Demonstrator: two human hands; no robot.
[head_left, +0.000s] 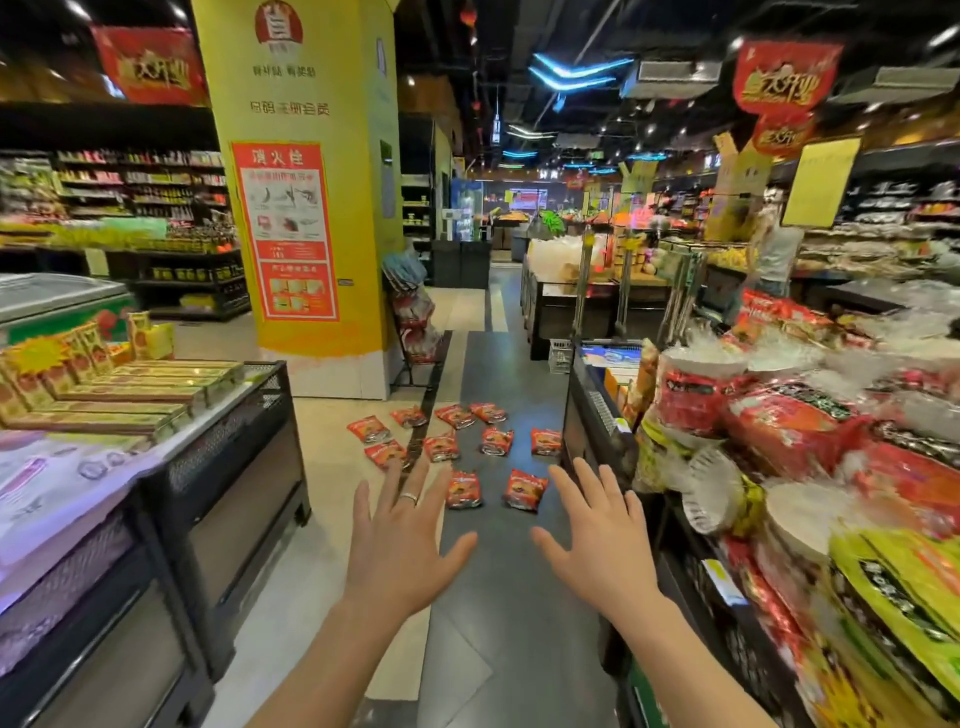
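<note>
Several red snack packets (496, 439) lie scattered flat on the grey aisle floor ahead of me. My left hand (400, 540) is stretched forward with fingers spread and a ring on one finger, holding nothing. My right hand (602, 545) is held out the same way, fingers spread and empty. Both hands hover in the air nearer to me than the packets, touching nothing.
A black display stand (244, 457) with yellow boxes stands at the left. At the right, a black bin (587, 410) is piled with red and green bags and paper plates. A yellow pillar (311, 208) rises behind the packets. A person stands far right by the shelves.
</note>
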